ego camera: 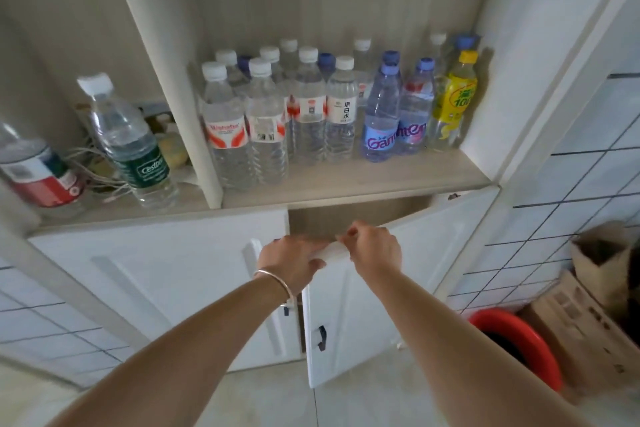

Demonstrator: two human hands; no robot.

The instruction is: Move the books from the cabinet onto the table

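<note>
A white cabinet stands before me with a lower right door [349,322] swung partly open toward me. My left hand [294,262] and my right hand [374,248] both grip the top edge of that door, fingers curled over it. A bracelet circles my left wrist. Behind the door's top edge a dark gap into the lower compartment [332,218] shows, and its contents are hidden. No books are visible. The lower left door [166,284] is closed.
Several water bottles [311,114] and a yellow drink bottle [452,104] fill the shelf above. More bottles and cables lie on the left shelf [131,149]. A red bucket [519,347] and cardboard boxes [585,326] stand on the floor at right.
</note>
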